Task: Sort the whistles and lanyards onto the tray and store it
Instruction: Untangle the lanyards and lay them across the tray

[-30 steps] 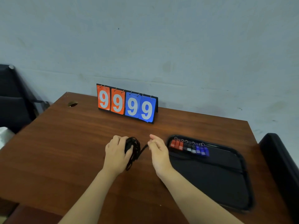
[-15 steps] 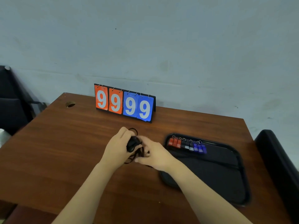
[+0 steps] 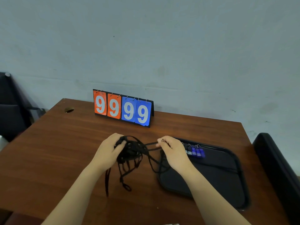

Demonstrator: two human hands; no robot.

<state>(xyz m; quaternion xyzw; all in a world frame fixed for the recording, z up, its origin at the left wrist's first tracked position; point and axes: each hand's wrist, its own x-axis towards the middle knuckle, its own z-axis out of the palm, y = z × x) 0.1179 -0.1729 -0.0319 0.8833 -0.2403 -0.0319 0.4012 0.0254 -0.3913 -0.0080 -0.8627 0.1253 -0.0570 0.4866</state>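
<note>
A tangled bundle of black lanyards point(image 3: 132, 153) hangs between my hands above the brown table point(image 3: 56, 143). My left hand point(image 3: 108, 151) grips the bundle's left side. My right hand point(image 3: 172, 151) pinches one lanyard strand pulled out to the right, near its metal clip. Loose ends dangle down to the table. The black tray point(image 3: 227, 179) lies on the table to the right. A row of whistles point(image 3: 195, 151) sits at its far edge, blue and dark ones showing, the rest hidden behind my right hand.
A flip scoreboard point(image 3: 122, 109) reading 9999 stands at the table's back edge against the wall. A black chair point(image 3: 279, 168) is at the right, dark furniture point(image 3: 11, 114) at the left. A cable hole point(image 3: 69, 109) is in the table's back left corner.
The bundle has loosened and risen between my hands. My right hand moved from the bundle to the right, drawing a strand out. Loose ends now hang down toward the table.
</note>
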